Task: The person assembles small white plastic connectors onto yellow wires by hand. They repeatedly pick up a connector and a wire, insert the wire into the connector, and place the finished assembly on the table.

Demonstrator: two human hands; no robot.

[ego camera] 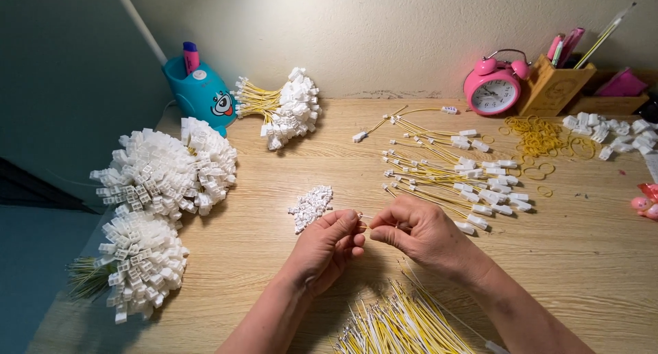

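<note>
Just right of the small pile of loose white connector housings (pixel 311 206), left hand (pixel 327 248) and right hand (pixel 419 232) meet fingertip to fingertip, both pinched shut on one thin yellow wire (pixel 366 220) strung between them. Beyond the pile to the right lie finished wires with white plugs (pixel 452 169); nearer than it, bare yellow-and-white wires (pixel 401 323). Left of the pile sit bundled connector clusters (pixel 161 172).

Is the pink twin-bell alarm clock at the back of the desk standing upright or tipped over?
Upright. The pink twin-bell alarm clock stands with its round dial facing forward, its bells and handle on top, beside the wooden pen holder.
</note>
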